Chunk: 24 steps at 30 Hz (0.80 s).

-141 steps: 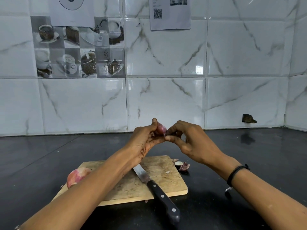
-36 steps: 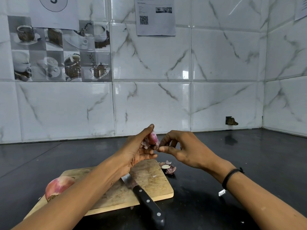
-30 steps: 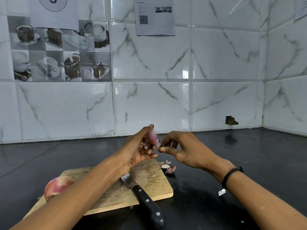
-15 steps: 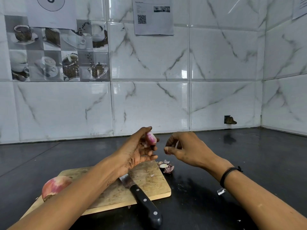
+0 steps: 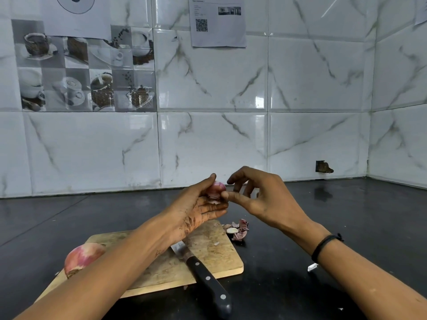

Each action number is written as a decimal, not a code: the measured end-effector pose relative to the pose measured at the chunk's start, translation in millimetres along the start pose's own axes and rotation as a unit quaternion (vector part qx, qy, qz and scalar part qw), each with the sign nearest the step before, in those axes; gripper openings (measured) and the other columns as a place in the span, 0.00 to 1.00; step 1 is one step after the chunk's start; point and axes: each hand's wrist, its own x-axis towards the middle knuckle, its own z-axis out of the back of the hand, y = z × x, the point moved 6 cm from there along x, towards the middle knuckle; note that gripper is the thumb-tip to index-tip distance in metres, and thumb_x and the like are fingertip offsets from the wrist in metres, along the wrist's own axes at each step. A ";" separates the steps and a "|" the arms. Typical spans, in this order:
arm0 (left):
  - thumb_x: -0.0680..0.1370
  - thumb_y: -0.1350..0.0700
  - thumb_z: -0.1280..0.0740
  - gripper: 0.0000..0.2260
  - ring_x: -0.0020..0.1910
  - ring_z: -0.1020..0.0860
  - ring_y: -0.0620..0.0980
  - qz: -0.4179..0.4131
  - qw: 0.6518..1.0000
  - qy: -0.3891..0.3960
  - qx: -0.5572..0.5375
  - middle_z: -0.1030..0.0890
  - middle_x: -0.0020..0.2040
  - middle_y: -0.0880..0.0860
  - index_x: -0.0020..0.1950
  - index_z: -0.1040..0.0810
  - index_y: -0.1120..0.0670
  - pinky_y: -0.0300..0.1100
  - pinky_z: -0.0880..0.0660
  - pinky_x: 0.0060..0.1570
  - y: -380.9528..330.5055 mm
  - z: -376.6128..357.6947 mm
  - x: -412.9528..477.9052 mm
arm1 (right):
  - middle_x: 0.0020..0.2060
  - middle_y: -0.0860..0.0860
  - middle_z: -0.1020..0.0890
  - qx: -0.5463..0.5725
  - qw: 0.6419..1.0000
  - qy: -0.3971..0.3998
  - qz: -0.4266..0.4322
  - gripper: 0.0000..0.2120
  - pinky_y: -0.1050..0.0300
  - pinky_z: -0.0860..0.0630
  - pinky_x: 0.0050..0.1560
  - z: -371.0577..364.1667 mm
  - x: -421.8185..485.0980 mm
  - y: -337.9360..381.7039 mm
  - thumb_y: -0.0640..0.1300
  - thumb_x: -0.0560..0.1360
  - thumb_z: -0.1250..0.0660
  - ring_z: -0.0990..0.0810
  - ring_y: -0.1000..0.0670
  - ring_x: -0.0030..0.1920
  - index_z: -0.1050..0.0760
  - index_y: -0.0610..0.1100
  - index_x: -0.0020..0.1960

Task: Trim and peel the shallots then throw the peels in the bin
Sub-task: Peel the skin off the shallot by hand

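Above the far edge of the cutting board, the left hand holds a small pink shallot: its thumb lies over the top and its fingers are stretched almost straight beneath, with a flake of loose skin resting against them. To the right of the board's far edge, level with the shallot, the right hand touches the bulb's side with its thumb tip. Its forefinger arches just above, its other fingers are spread and loosely curved, and it grasps nothing. A black band circles that wrist. A larger, unpeeled shallot rests at the board's left edge, partly behind the left forearm. The knife lies with its blade on the board and its black riveted handle overhanging the near edge. Just off the board's far right corner, peels and a trimmed end sit in a small heap on the dark countertop.
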 end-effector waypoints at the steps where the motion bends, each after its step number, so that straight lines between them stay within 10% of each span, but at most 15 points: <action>1: 0.79 0.48 0.32 0.18 0.46 0.14 0.56 0.000 1.000 0.003 -0.005 0.14 0.49 0.62 0.57 0.18 0.62 0.46 0.16 0.45 0.0 -0.9 -0.6 | 0.43 0.60 0.17 0.004 1.000 -0.005 0.006 0.13 0.69 0.26 0.41 0.7 -0.3 1.7 0.56 0.73 0.25 0.19 0.56 0.42 0.20 0.53 0.55; 17: 0.79 0.49 0.32 0.18 0.45 0.14 0.57 -0.007 0.999 0.014 -0.034 0.15 0.49 0.64 0.59 0.20 0.63 0.46 0.16 0.47 0.0 -8.5 -5.6 | 0.41 0.60 0.15 0.028 0.997 -0.062 0.039 0.05 0.50 0.20 0.43 6.1 -1.2 3.2 0.51 0.74 0.24 0.16 0.55 0.43 0.13 0.54 0.49; 24: 0.80 0.50 0.33 0.16 0.51 0.15 0.59 -0.008 1.000 0.024 -0.011 0.15 0.52 0.64 0.57 0.20 0.63 0.48 0.17 0.52 -0.4 -9.7 -8.1 | 0.43 0.60 0.17 0.012 0.999 -0.034 0.027 0.07 0.70 0.29 0.40 3.8 -1.2 3.4 0.53 0.72 0.23 0.19 0.56 0.42 0.17 0.52 0.45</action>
